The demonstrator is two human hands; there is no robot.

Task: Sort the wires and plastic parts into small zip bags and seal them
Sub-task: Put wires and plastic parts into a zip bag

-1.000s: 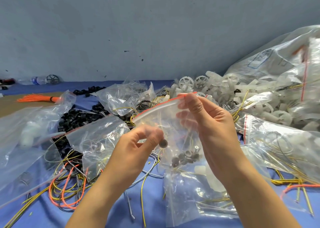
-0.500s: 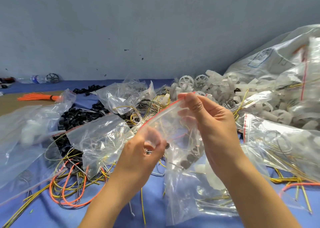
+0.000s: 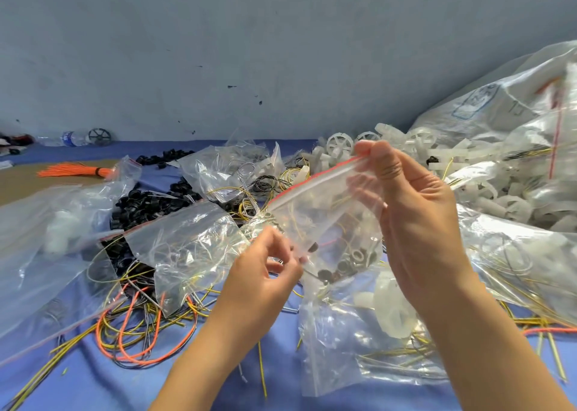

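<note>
My right hand (image 3: 415,223) holds up a small clear zip bag (image 3: 315,210) by the right end of its red-striped top. Inside the bag lie small dark round parts (image 3: 340,268) and thin yellow wire. My left hand (image 3: 259,279) is lower, with its fingers pinched together at the bag's lower left edge. Loose orange, yellow and black wires (image 3: 140,332) lie on the blue cloth to the left. A pile of black rings (image 3: 140,204) sits behind them, and white plastic wheels (image 3: 340,143) are heaped at the back right.
Several more clear bags lie around: a crumpled one (image 3: 187,242) beside my left hand, a large one (image 3: 46,254) at far left, a filled one (image 3: 359,348) under the held bag. A big sack (image 3: 499,114) of white parts leans at right. An orange bundle (image 3: 71,170) lies back left.
My left hand dropped from the bag's mouth to its lower left edge. My right hand lifted the bag's top corner slightly, and the dark parts settled at the bottom.
</note>
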